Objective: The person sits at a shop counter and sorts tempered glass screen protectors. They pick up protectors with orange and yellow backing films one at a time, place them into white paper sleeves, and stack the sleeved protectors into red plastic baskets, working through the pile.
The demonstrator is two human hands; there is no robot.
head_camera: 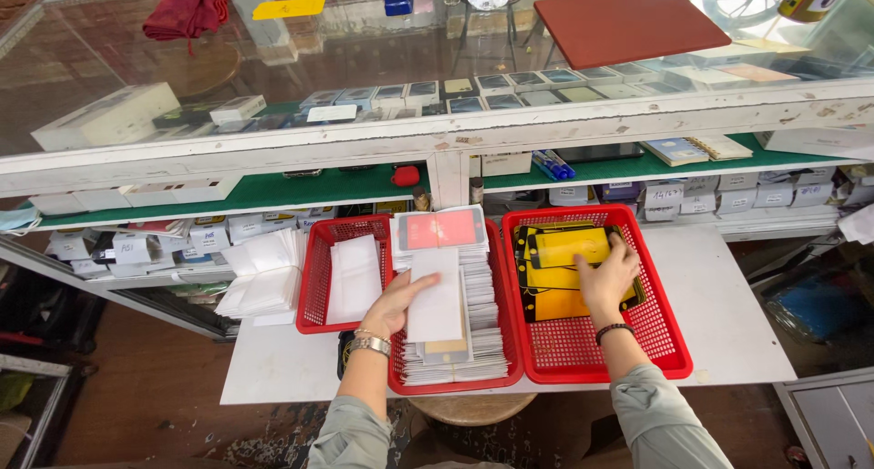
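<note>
My left hand holds a long white packet over the middle red basket, which is packed with rows of white packets. Flat on a stack of yellow and black screen sheets rests my right hand, fingers spread, inside the right red basket. A pink card lies at the back of the middle basket. The left red basket holds a few white packets.
The baskets stand on a white table in front of a glass display counter with shelves of small boxes. Loose white packets pile at the table's left edge. A red board lies on the counter top.
</note>
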